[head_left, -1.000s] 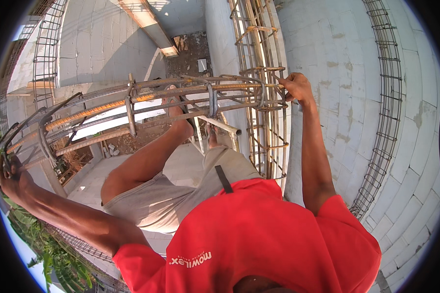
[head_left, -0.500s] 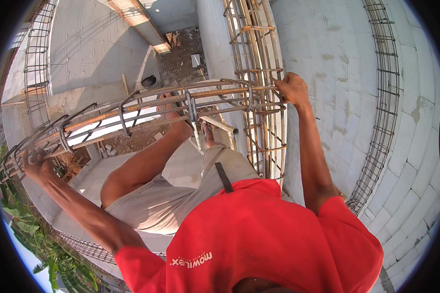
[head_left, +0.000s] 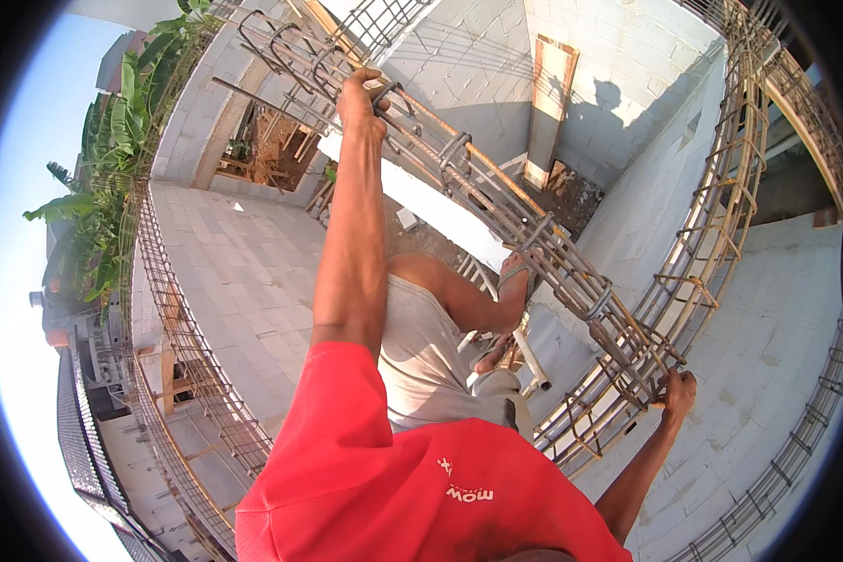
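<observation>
A long rebar cage (head_left: 496,192), made of rusty bars tied with square stirrups, slants from the upper left down to the right in front of me. Around its upper part my left hand (head_left: 361,101) is closed, arm stretched far out. At the lower right end my right hand (head_left: 676,391) grips the bar ends, fingers partly hidden behind the steel. Beneath that end runs another rebar cage (head_left: 698,253) along the top of a wall. My sandalled foot (head_left: 515,276) shows under the held cage, by a white board (head_left: 440,211).
Pale block walls (head_left: 234,253) drop away on several sides, with more rebar cages (head_left: 183,318) along their tops. A wooden post form (head_left: 548,108) stands in the far corner. Light pipes (head_left: 534,361) are below me. Banana plants (head_left: 122,140) grow at the left.
My view has turned, so the held cage now slants steeply instead of lying nearly level. My left hand appears higher and farther out, my right hand lower; both still hold the cage.
</observation>
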A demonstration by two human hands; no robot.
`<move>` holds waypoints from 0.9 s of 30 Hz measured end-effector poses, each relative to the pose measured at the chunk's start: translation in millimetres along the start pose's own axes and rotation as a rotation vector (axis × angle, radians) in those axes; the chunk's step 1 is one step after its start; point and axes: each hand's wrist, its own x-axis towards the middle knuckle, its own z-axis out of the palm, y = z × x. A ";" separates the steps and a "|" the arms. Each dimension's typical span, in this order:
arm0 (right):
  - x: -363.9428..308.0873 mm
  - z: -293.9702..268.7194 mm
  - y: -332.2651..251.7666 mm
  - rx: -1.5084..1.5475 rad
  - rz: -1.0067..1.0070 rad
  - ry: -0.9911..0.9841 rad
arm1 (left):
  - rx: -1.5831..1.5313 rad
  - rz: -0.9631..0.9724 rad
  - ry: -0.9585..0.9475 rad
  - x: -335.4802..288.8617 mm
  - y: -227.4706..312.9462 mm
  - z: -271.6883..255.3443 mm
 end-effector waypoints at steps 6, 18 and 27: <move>-6.3 0.2 -9.9 -0.008 -0.030 0.035 | -0.004 -0.033 -0.005 22.4 -21.4 2.1; -13.9 -1.8 -21.4 -0.148 0.016 0.030 | 0.085 -0.126 -0.011 50.7 -64.8 -18.8; -37.2 -14.3 -55.8 -0.220 0.066 0.050 | 0.125 -0.127 0.081 73.0 -82.3 -18.6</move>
